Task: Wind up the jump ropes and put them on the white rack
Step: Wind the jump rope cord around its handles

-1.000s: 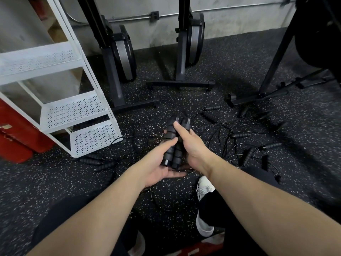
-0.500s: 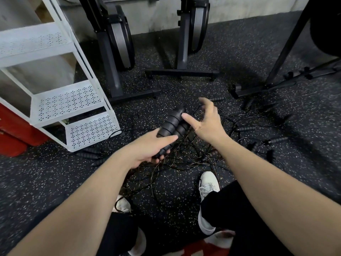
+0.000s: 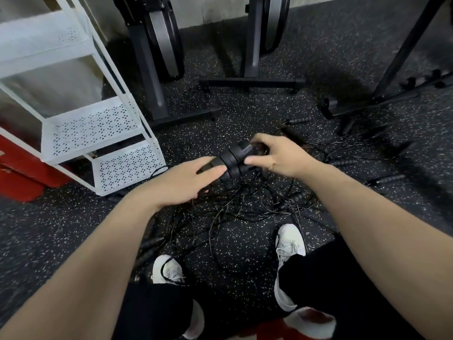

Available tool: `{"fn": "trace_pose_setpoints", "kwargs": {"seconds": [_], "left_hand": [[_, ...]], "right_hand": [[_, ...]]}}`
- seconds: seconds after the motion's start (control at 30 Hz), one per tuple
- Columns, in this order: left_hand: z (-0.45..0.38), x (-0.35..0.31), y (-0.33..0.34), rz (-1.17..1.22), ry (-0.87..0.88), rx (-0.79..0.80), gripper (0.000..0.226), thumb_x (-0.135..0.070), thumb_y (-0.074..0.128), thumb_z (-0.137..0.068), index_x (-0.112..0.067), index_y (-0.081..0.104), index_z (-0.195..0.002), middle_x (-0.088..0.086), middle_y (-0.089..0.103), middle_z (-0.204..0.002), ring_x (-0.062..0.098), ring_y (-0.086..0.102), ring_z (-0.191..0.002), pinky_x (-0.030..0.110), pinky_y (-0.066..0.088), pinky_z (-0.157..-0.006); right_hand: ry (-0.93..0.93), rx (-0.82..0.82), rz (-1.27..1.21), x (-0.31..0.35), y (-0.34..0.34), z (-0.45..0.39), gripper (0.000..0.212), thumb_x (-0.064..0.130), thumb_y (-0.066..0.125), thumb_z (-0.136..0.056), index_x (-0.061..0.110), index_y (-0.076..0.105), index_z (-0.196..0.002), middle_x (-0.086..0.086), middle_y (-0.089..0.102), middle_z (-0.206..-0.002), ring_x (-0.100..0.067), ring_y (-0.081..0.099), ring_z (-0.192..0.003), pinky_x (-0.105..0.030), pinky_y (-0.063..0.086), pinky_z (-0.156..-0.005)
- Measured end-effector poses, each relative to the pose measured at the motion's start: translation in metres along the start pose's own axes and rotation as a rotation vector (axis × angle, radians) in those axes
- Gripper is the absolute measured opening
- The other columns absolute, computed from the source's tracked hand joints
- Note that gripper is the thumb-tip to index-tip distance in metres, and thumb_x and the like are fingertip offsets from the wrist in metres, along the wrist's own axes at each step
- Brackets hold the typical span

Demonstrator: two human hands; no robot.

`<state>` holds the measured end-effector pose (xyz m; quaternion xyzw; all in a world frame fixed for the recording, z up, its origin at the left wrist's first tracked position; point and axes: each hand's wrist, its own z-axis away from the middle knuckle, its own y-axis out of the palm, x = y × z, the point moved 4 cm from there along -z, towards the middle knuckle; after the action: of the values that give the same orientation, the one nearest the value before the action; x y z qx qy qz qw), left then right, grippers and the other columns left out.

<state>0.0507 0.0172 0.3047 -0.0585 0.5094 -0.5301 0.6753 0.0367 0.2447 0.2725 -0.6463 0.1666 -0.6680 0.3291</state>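
Two black ribbed jump rope handles (image 3: 234, 159) lie side by side between my hands, above the floor. My left hand (image 3: 181, 182) grips their near end from below. My right hand (image 3: 272, 155) holds their far end, thumb on the side and fingers curled over the top. Thin black rope (image 3: 220, 207) hangs from them into a tangled heap on the floor. More handles (image 3: 389, 179) lie scattered to the right. The white rack (image 3: 103, 126) with perforated shelves stands at the left.
Two dark exercise machines stand on their bases (image 3: 252, 83) behind the ropes, and a black frame leg (image 3: 367, 104) sits at the right. A red object (image 3: 22, 177) lies behind the rack. My white shoes (image 3: 290, 244) are just below the rope heap.
My right hand, open and clear of the handles half a second ago, has come back and closed on their far end. The handles have tipped to lie more level.
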Motion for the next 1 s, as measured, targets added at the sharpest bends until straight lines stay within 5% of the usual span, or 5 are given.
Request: {"fn": "trace_pose_setpoints", "kwargs": {"seconds": [0.17, 0.33, 0.63, 0.77, 1.0], "left_hand": [[-0.009, 0.018, -0.014, -0.152, -0.040, -0.116, 0.034, -0.062, 0.039, -0.102, -0.054, 0.041, -0.134, -0.010, 0.065, -0.089, 0.010, 0.061, -0.074, 0.029, 0.043, -0.067], [-0.022, 0.028, -0.015, 0.158, -0.114, -0.366, 0.036, -0.065, 0.041, -0.101, -0.047, 0.045, -0.132, -0.008, 0.065, -0.094, 0.013, 0.062, -0.077, 0.033, 0.051, -0.073], [-0.041, 0.026, 0.008, 1.202, -0.390, -0.352, 0.047, -0.055, 0.045, -0.103, -0.013, 0.056, -0.121, 0.012, 0.059, -0.088, 0.017, 0.049, -0.053, 0.024, 0.037, -0.045], [-0.047, 0.023, 0.007, 1.440, -0.362, -0.377, 0.045, -0.048, 0.045, -0.104, -0.007, 0.060, -0.112, 0.011, 0.059, -0.084, 0.017, 0.045, -0.054, 0.024, 0.032, -0.047], [-0.055, 0.027, -0.004, 1.580, -0.206, -0.563, 0.045, -0.051, 0.048, -0.105, -0.012, 0.062, -0.121, 0.007, 0.068, -0.090, 0.017, 0.059, -0.067, 0.027, 0.047, -0.054]], "right_hand": [[0.098, 0.009, 0.024, -0.006, -0.006, -0.007, 0.044, 0.068, 0.063, -0.083, 0.026, 0.060, -0.069, 0.006, 0.051, -0.054, -0.009, 0.042, -0.045, -0.022, 0.035, -0.046], [0.200, -0.062, -0.235, -0.001, -0.003, -0.018, 0.040, 0.053, 0.042, -0.104, 0.027, 0.071, -0.098, 0.010, 0.047, -0.061, -0.007, 0.039, -0.050, -0.025, 0.035, -0.052], [0.237, -0.140, -0.719, 0.028, 0.031, -0.036, 0.014, 0.023, 0.046, -0.108, 0.019, 0.059, -0.109, -0.002, 0.068, -0.070, -0.015, 0.050, -0.049, -0.026, 0.039, -0.045], [0.287, -0.161, -0.493, 0.029, 0.040, -0.041, 0.023, 0.029, 0.043, -0.108, 0.023, 0.051, -0.130, 0.002, 0.067, -0.064, -0.016, 0.048, -0.053, -0.031, 0.042, -0.053], [0.117, -0.081, -0.408, 0.060, 0.065, -0.046, 0.022, 0.022, 0.047, -0.107, 0.028, 0.057, -0.125, 0.010, 0.061, -0.069, -0.002, 0.049, -0.053, -0.025, 0.041, -0.060]]}}
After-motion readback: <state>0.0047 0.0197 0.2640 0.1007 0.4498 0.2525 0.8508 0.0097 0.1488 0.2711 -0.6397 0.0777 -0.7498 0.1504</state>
